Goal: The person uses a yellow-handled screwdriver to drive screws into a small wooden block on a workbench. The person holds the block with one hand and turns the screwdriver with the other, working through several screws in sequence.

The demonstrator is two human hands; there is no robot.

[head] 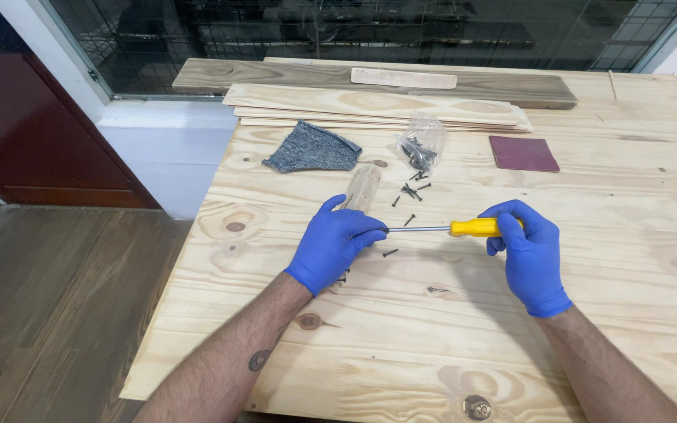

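**Screwdriver held between two gloved hands over a pine worktop**

While I watch from the head camera, the pine worktop point(448, 329) fills the view, with stacked boards point(370, 106) at its far edge. My right hand point(528, 254) is closed around the yellow-handled screwdriver point(464, 228); my left hand point(332, 243) pinches its tip against a small wood piece point(360, 188). Beyond lie a grey cloth point(313, 148), a dark red sandpaper square point(523, 153), a clear screw bag point(421, 142) and loose black screws point(410, 192).

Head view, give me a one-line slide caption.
Gloved right hand holds a screwdriver, its tip at the left hand.
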